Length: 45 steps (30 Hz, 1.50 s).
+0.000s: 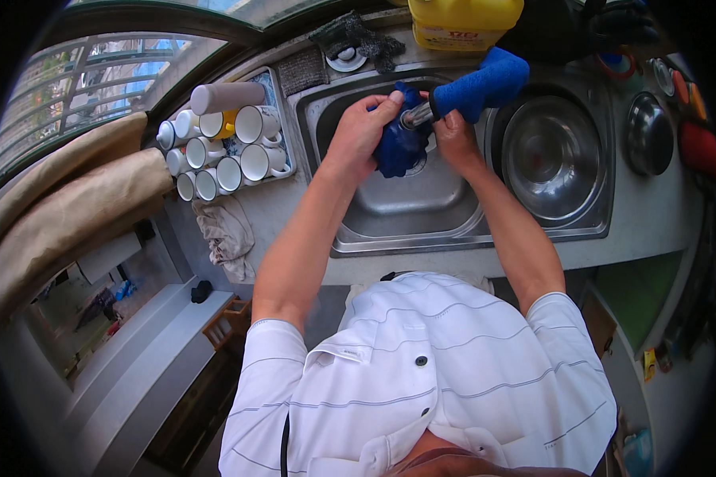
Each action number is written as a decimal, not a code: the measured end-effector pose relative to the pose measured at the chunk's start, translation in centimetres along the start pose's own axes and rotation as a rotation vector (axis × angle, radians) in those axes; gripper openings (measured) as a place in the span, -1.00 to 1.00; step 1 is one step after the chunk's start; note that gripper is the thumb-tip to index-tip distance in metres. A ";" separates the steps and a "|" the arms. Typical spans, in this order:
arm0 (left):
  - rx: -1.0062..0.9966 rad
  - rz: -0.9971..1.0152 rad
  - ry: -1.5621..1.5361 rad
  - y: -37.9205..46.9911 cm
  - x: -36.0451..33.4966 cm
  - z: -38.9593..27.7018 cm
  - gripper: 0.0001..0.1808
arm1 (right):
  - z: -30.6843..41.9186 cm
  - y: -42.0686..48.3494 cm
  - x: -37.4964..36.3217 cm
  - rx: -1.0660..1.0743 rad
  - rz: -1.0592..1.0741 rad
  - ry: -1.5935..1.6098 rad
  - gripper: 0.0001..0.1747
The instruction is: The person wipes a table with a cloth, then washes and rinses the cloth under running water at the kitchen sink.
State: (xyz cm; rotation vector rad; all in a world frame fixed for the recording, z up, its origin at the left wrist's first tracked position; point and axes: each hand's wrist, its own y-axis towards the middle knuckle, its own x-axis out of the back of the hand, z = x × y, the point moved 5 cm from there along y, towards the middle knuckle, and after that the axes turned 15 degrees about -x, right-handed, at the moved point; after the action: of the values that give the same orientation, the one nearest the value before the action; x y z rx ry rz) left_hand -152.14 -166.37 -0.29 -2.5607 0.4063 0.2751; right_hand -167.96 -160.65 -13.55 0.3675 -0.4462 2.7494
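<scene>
Over the left basin of a double stainless steel sink (417, 229), my left hand (361, 128) grips a dark blue wet cloth (401, 149), thumb on top. Across from it, my right hand (455, 140) is beside the faucet with its fingers partly hidden behind the faucet; whether it holds part of the cloth I cannot tell. A metal faucet spout (416, 115) points down over the dark cloth, and a brighter blue cloth (474, 89) is wrapped around the faucet's upper part. The cloth hides part of the drain.
White mugs (253, 162) and a pale cylindrical bottle (227, 98) stand on a tray at the left. A metal bowl (552, 158) sits in the right basin. Behind the sink are a yellow jug (465, 24) and scouring pads (303, 71). A crumpled rag (225, 235) hangs at the counter's edge.
</scene>
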 end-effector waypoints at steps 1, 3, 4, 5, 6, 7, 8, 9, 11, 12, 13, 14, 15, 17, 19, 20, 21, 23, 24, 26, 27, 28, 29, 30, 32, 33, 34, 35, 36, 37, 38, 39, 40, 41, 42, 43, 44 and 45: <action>-0.029 0.020 0.022 0.2 0.1 -0.1 -0.64 | 0.7 -0.5 0.6 -0.048 0.035 -0.013 -0.56; -0.007 0.030 -0.021 -0.2 -0.5 -0.9 -0.62 | 4.0 -1.7 1.9 0.054 0.127 -0.170 -0.53; -0.002 0.052 -0.030 -0.3 -0.8 -1.2 -0.61 | 4.5 -2.0 2.5 0.054 0.127 -0.171 -0.53; 0.004 0.072 -0.039 -0.4 -1.1 -1.4 -0.60 | 4.9 -2.4 2.7 0.085 0.172 -0.218 -0.42; 0.008 0.070 -0.042 -0.5 -1.2 -1.5 -0.60 | 5.0 -2.7 2.7 0.113 0.219 -0.267 -0.30; 0.004 0.102 -0.017 -0.5 -1.4 -1.6 -0.56 | 5.1 -2.8 2.9 0.109 0.223 -0.269 -0.30; 0.000 0.132 0.008 -0.3 -1.5 -1.5 -0.53 | 5.3 -3.0 3.1 0.138 0.217 -0.264 -0.20; -0.019 0.163 0.001 0.2 -1.2 -1.0 -0.44 | 5.5 -3.2 3.2 0.149 0.220 -0.261 -0.15; -0.030 0.162 0.007 0.8 -0.6 0.0 -0.38 | 5.5 -3.4 3.1 0.120 0.309 -0.284 -0.02; -0.026 0.157 0.003 0.9 -0.6 0.1 -0.38 | 5.4 -3.4 3.0 0.080 0.387 -0.309 0.08; -0.018 0.156 -0.007 1.1 -0.7 0.2 -0.38 | 5.8 -3.5 3.0 0.077 0.394 -0.310 0.08; -0.010 0.154 -0.018 1.1 -0.9 0.2 -0.38 | 6.5 -3.6 2.9 0.104 0.417 -0.274 0.14; -0.006 0.154 -0.020 1.0 -1.2 0.0 -0.38 | 6.8 -3.8 2.9 0.131 0.436 -0.239 0.20; -0.003 0.161 -0.064 0.9 -2.1 -0.6 -0.35 | 6.2 -3.4 2.9 0.152 0.380 -0.239 0.21; -0.017 0.151 -0.056 0.9 -2.2 -0.6 -0.41 | 6.7 -3.4 2.8 0.178 0.332 -0.235 0.21; 0.003 0.126 -0.047 0.8 -2.2 -0.6 -0.49 | 7.2 -3.2 2.7 0.200 0.320 -0.250 0.18; 0.022 0.105 -0.039 0.7 -2.1 -0.5 -0.56 | 7.9 -3.2 2.7 0.221 0.303 -0.268 0.15; 0.014 0.083 -0.068 0.9 -1.6 0.0 -0.55 | 8.1 -3.0 2.4 0.235 0.303 -0.285 0.13; 0.005 0.068 -0.094 0.9 -1.5 0.1 -0.54 | 8.1 -2.8 2.3 0.248 0.294 -0.302 0.10; 0.031 0.111 -0.146 0.8 -1.4 -0.1 -0.59 | 7.0 -1.7 1.5 0.284 0.299 -0.257 0.08; 0.056 0.151 -0.197 0.6 -1.4 -0.3 -0.64 | 6.3 -1.4 1.0 0.320 0.307 -0.210 0.06; 0.059 0.154 -0.198 0.3 -1.4 -0.7 -0.64 | 5.6 -1.2 0.6 0.316 0.304 -0.212 0.06; 0.051 0.121 -0.211 -0.1 -1.4 -1.2 -0.69 | 4.6 -1.1 0.2 0.296 0.282 -0.333 0.01; 0.037 0.082 -0.222 -0.4 -0.9 -1.6 -0.73 | 5.0 -1.2 -0.2 0.288 0.274 -0.391 -0.02; 0.039 0.032 -0.229 -0.3 0.2 -1.5 -0.75 | 5.9 -1.2 -0.4 0.255 0.258 -0.344 -0.12; 0.037 -0.025 -0.236 -0.4 1.3 -1.4 -0.76 | 7.1 -1.4 -0.4 0.235 0.258 -0.235 -0.19; 0.028 0.006 -0.240 0.2 2.5 -0.8 -0.79 | 8.1 -1.5 -0.3 0.236 0.261 -0.234 -0.19; 0.027 0.004 -0.241 0.4 3.7 -0.1 -0.79 | 9.2 -1.7 -0.2 0.267 0.258 -0.253 -0.20; 0.003 -0.014 -0.225 0.6 4.5 0.1 -0.80 | 9.8 -1.8 -0.1 0.298 0.251 -0.273 -0.21; -0.020 -0.032 -0.210 0.8 5.1 0.5 -0.81 | 9.9 -1.7 0.0 0.300 0.250 -0.276 -0.21; -0.021 -0.030 -0.212 0.9 5.4 1.1 -0.81 | 10.3 -1.8 0.1 0.365 0.263 -0.224 -0.17; 0.052 -0.099 -0.278 0.8 5.9 2.1 -0.81 | 10.9 -2.0 0.1 0.401 0.273 -0.197 -0.15; 0.120 -0.169 -0.343 0.7 6.5 3.1 -0.81 | 11.7 -2.2 0.0 0.441 0.286 -0.170 -0.12; 0.119 -0.245 -0.283 0.9 7.2 4.3 -0.78 | 12.3 -2.5 0.1 0.350 0.312 -0.086 -0.15; 0.149 -0.235 -0.283 1.3 7.5 5.7 -0.78 | 12.7 -2.7 0.3 0.259 0.332 -0.008 -0.16; 0.177 -0.230 -0.281 1.5 7.6 6.8 -0.79 | 12.9 -2.9 0.3 0.268 0.336 -0.009 -0.16; 0.241 -0.237 -0.265 1.6 7.6 8.2 -0.75 | 12.7 -2.9 0.1 0.241 0.351 -0.050 -0.17; 0.311 -0.203 -0.264 1.6 7.0 9.5 -0.67 | 12.3 -2.8 0.0 0.210 0.362 -0.094 -0.17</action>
State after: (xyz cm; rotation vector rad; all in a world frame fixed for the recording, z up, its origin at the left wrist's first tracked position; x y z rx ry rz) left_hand -147.18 -164.27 -10.88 -2.2028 0.0798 0.4316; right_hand -164.56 -162.36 -1.51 0.5135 -0.2680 3.1535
